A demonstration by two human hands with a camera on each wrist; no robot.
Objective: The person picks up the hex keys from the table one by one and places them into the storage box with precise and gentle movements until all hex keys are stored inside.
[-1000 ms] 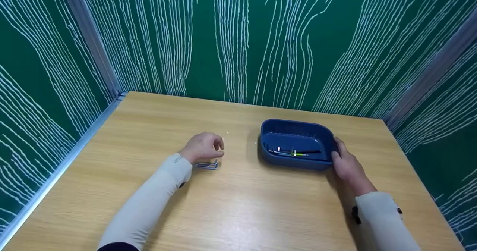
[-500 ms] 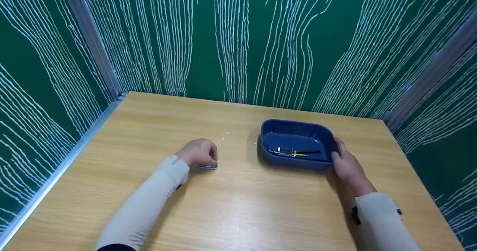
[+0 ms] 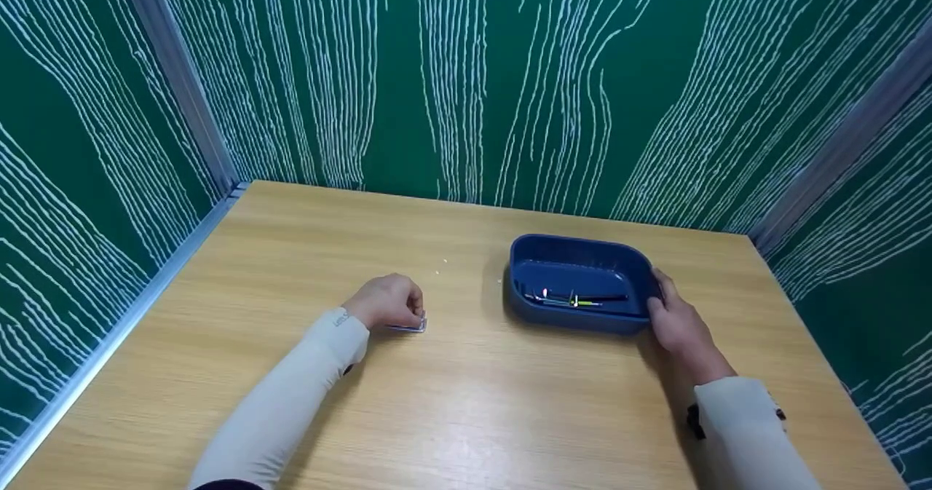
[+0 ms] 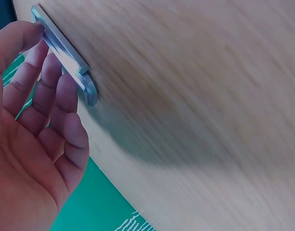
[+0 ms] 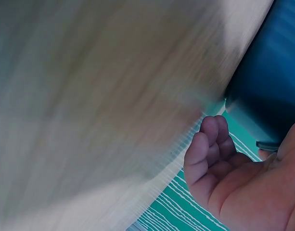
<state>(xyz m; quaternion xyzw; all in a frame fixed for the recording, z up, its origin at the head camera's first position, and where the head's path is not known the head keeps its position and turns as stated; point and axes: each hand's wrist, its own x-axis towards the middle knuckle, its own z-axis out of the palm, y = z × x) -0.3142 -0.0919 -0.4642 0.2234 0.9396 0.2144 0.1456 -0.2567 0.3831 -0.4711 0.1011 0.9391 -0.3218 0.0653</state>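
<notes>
My left hand (image 3: 387, 301) is at the table surface left of centre, its thumb and fingers pinching a slim silver metal piece (image 3: 408, 328). The left wrist view shows this metal piece (image 4: 65, 53) as a long narrow bar with a bent end and a stepped lower part; its exact kind is unclear. My right hand (image 3: 681, 325) grips the right end of a dark blue open box (image 3: 575, 321), thumb at the rim. Inside the box lie several thin items (image 3: 575, 301), dark and yellow-green, too small to identify. In the right wrist view the box (image 5: 267, 72) is partly cut off.
The wooden table (image 3: 466, 410) extends beneath both hands. A few tiny pale specks (image 3: 445, 261) lie between the left hand and the box. Green walls (image 3: 397, 75) with white lines enclose the table's back and sides.
My left hand has come down from above the silver metal piece and taken hold of it. The right hand and the box have stayed in place.
</notes>
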